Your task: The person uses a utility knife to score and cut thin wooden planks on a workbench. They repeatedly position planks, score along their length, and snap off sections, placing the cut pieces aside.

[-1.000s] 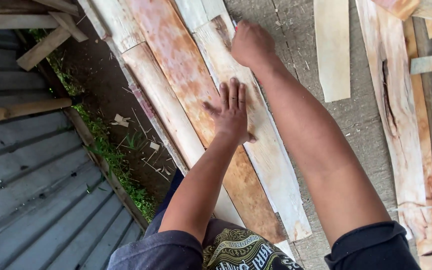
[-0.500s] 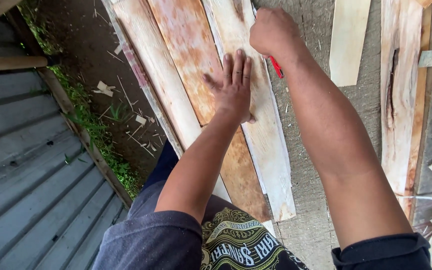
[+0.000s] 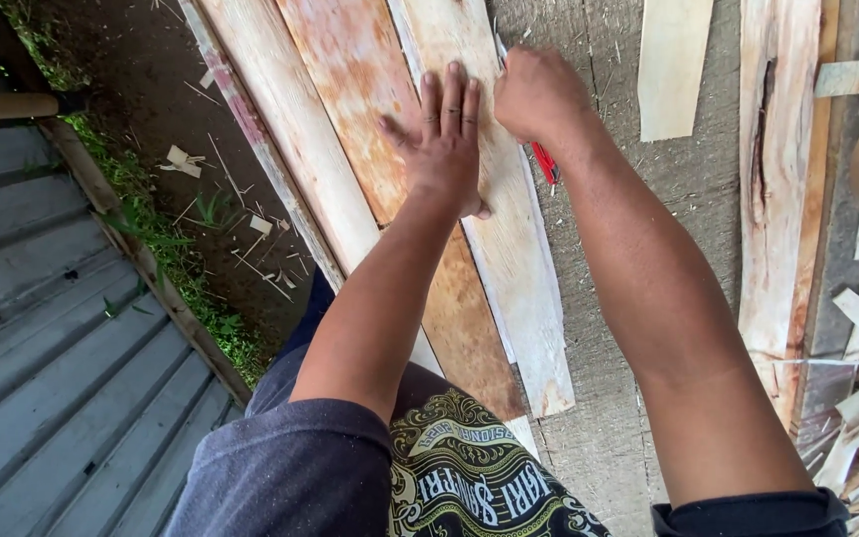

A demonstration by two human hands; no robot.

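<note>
Veneer strip (image 3: 509, 249) | left hand (image 3: 446, 149) flat, fingers spread, pressing it | right hand (image 3: 539, 94) clenched round red-handled cutter (image 3: 545, 164) at strip's edge

Daylight falls on a rough grey concrete floor (image 3: 638, 398). At left lie bare dirt (image 3: 141, 80), a strip of grass (image 3: 166, 249) and what looks like corrugated metal sheeting (image 3: 42, 378).
</note>
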